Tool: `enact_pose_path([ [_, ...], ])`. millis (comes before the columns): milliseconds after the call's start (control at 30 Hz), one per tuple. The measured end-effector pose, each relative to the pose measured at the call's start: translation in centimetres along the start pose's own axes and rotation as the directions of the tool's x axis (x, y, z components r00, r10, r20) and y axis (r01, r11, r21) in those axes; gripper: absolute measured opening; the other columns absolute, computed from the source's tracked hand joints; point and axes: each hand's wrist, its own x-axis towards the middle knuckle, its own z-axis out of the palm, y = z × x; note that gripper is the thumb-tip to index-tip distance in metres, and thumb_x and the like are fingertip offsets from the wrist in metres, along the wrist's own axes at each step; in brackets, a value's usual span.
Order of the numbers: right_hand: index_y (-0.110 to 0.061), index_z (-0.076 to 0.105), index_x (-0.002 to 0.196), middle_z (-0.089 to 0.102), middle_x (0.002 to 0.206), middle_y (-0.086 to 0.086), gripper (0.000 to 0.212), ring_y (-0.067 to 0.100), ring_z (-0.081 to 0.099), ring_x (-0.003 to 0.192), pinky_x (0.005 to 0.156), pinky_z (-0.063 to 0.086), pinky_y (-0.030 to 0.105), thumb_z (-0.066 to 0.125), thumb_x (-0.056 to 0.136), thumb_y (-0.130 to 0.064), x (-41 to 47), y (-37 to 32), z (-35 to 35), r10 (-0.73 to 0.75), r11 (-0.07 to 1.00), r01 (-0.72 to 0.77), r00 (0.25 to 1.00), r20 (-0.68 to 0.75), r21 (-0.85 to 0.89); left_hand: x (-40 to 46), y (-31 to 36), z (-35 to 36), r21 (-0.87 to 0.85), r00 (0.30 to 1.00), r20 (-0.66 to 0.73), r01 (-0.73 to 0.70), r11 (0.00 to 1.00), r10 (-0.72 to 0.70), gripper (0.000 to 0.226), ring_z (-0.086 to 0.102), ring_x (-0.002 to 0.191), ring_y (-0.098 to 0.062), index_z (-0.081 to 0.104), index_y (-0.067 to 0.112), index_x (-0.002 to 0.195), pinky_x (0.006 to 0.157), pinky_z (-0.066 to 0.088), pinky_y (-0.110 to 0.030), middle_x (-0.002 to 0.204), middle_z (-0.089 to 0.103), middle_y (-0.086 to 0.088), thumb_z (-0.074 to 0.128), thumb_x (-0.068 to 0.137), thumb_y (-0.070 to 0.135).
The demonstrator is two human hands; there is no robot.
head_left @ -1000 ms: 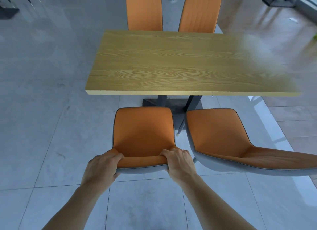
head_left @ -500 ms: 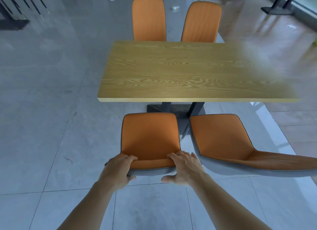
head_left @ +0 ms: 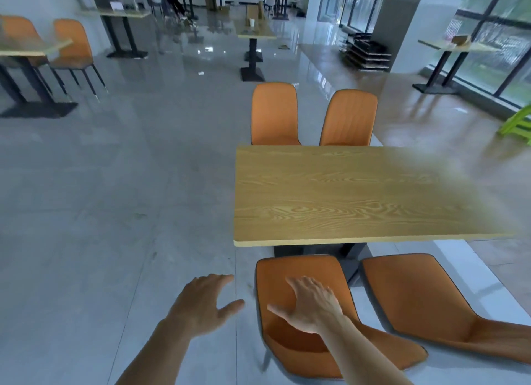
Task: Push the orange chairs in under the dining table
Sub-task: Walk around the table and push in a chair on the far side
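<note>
The wooden dining table (head_left: 344,195) stands ahead on the right. Two orange chairs sit on its near side, their front edges close to the table's edge: the near-left chair (head_left: 298,344) and the near-right chair (head_left: 425,304). Two more orange chairs, the far-left chair (head_left: 274,114) and the far-right chair (head_left: 349,119), stand tucked in on the far side. My right hand (head_left: 311,305) hovers open over the near-left chair, fingers spread. My left hand (head_left: 207,304) is open over the floor, left of that chair, holding nothing.
Grey tiled floor (head_left: 115,212) spreads wide to the left. Another table with orange chairs (head_left: 71,48) stands at the far left. More tables (head_left: 254,31) stand behind, a green stool (head_left: 517,126) at the right edge, glass windows beyond, and a seated person far back.
Both hands have let go of the near-left chair's backrest and opened. The view has lifted and swung left, and the table now lies to the right.
</note>
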Motion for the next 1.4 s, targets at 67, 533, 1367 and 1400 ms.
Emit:
enact_pose_path([
  [67,-0.034,0.016,0.156,0.019,0.165,0.003,0.101,0.027,0.016,0.15,0.12,0.016,0.051,0.031,0.076,-0.092,2.3,-4.3,-1.4,-0.022,1.0,0.023,0.999,-0.03,0.016,1.6,-3.2,-3.0,0.012,0.998,-0.056,-0.005,1.0,0.005,0.097,0.037,0.133,-0.014,0.032,0.035,0.145,0.11,0.03,-0.034,0.148,0.04,0.013,0.018,0.066,0.091],
  [533,-0.034,0.008,0.157,0.005,0.168,0.006,0.128,0.028,0.006,0.152,0.122,0.009,0.055,0.009,0.047,-0.099,30.2,-19.3,-11.2,-0.03,0.998,0.033,0.998,-0.061,0.048,25.1,-20.5,-16.5,0.076,1.0,-0.018,-0.007,0.997,0.008,0.09,0.017,0.143,-0.016,0.014,0.04,0.149,0.118,0.013,-0.039,0.16,0.015,0.009,0.033,0.074,0.086],
  [1367,-0.034,0.011,0.157,0.014,0.166,0.004,0.105,0.029,0.017,0.15,0.118,0.021,0.051,0.041,0.074,-0.091,90.1,-28.3,-49.2,0.519,0.825,-0.463,0.848,-0.11,0.325,101.4,-36.4,-51.7,0.184,0.848,0.135,-0.53,0.828,0.513,0.104,0.024,0.141,-0.014,0.019,0.038,0.148,0.116,0.018,-0.038,0.156,0.027,0.009,0.018,0.062,0.096],
  [1400,-0.033,0.013,0.157,0.016,0.166,0.005,0.104,0.029,0.019,0.149,0.118,0.022,0.051,0.042,0.074,-0.09,89.9,-28.5,-49.6,0.501,0.835,-0.44,0.856,-0.125,0.331,101.6,-36.1,-52.0,0.192,0.846,0.123,-0.533,0.824,0.519,0.105,0.025,0.14,-0.014,0.02,0.038,0.148,0.115,0.018,-0.038,0.155,0.027,0.009,0.017,0.061,0.096],
])
